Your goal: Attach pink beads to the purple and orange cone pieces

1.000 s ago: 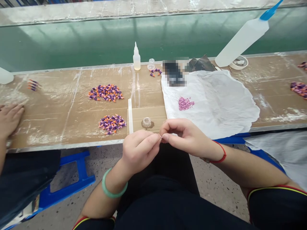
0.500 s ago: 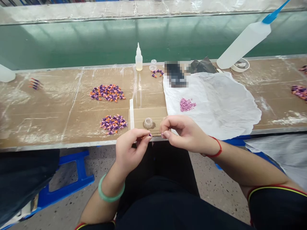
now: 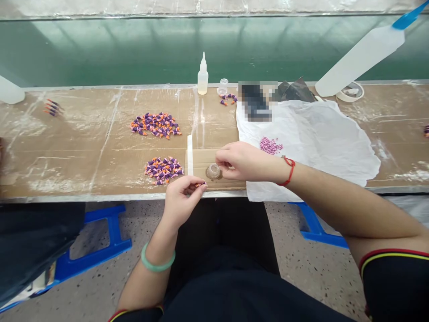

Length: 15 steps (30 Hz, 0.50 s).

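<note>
Purple-and-orange beads (image 3: 200,184) sit pinched between thumb and fingertips of the left hand (image 3: 182,201), at the near corner of a cardboard sheet (image 3: 201,156). The right hand (image 3: 243,162) curls loosely, gripping nothing visible, just beside a small glass jar (image 3: 213,171) on that sheet. A heap of beads (image 3: 163,170) lies nearby, left of the sheet.

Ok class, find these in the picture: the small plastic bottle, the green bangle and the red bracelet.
Small plastic bottle (image 3: 202,80): head view, on its body.
Green bangle (image 3: 157,268): head view, on its lower curve.
Red bracelet (image 3: 292,170): head view, on its cord.
</note>
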Tool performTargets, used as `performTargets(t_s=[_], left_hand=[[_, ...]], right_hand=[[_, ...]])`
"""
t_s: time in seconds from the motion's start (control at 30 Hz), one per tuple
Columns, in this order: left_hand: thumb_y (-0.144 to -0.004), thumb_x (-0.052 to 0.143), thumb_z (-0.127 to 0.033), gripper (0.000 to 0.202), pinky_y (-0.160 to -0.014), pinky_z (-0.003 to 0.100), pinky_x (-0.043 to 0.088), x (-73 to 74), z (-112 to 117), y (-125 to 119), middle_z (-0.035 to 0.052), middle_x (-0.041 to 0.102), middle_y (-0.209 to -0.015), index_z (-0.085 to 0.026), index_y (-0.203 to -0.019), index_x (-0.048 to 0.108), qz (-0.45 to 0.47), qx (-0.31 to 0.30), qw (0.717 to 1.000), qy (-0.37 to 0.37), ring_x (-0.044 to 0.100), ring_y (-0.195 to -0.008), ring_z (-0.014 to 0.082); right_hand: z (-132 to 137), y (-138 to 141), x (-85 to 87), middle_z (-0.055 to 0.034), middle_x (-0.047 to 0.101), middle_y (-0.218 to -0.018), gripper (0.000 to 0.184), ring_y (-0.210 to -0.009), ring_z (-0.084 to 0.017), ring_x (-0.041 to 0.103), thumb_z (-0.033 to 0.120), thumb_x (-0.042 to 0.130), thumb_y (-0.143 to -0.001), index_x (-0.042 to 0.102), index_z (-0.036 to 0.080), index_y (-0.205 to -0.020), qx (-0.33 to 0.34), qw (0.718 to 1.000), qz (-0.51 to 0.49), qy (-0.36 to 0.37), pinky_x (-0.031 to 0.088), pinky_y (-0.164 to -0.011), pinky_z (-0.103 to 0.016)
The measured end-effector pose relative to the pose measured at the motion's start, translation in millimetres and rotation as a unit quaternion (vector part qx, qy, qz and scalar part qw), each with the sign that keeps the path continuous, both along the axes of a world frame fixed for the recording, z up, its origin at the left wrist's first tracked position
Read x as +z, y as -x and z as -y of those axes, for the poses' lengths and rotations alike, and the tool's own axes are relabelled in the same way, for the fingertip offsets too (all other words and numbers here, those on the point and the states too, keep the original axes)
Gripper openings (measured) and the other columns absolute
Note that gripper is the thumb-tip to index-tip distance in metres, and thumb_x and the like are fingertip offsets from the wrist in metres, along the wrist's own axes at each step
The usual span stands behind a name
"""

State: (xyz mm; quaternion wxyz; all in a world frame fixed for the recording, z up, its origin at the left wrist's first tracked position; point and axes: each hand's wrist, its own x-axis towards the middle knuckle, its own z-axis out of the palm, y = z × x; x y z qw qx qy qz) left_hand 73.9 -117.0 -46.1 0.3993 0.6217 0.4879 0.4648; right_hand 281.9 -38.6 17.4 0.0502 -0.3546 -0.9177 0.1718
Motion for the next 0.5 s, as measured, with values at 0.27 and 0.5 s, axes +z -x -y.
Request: performTargets(t_s=[0.27, 0.5], left_hand=[[-0.080, 0.073, -0.020, 0.006, -0.055, 0.017, 0.053, -0.9, 1.0, -1.5, 0.0033, 0.074, -0.069, -0.016, -0.077, 0.076, 0.015, 0.012, 1.000, -0.001, 0.066, -0.058, 0.0111], [-0.072, 0.084, -0.023, 0.012, -0.054, 0.019, 0.058, 5.8, 2.2, -4.6, 0.0041, 0.076, -0.072, -0.015, -0.079, 0.077, 0.168, 0.045, 0.981, 0.091, 0.070, -0.057, 0.0128]], right_hand=[[-2.9, 6.6, 1.4, 0.0034, 0.037, -0.060, 0.025, -0.058, -0.012, 0.031, 0.012, 0.053, -0.077, 0.034, 0.022, -0.064, 0.014, 0.998, 0.052, -0.016, 0.024, -0.057, -0.028], [2.5, -1.0, 6.7, 0.0036, 0.045, -0.058, 0.018, -0.055, -0.011, 0.039, 0.016, 0.054, -0.076, 0.042, 0.021, -0.063, -0.015, 0.995, -0.089, 0.051, 0.030, -0.055, -0.026]])
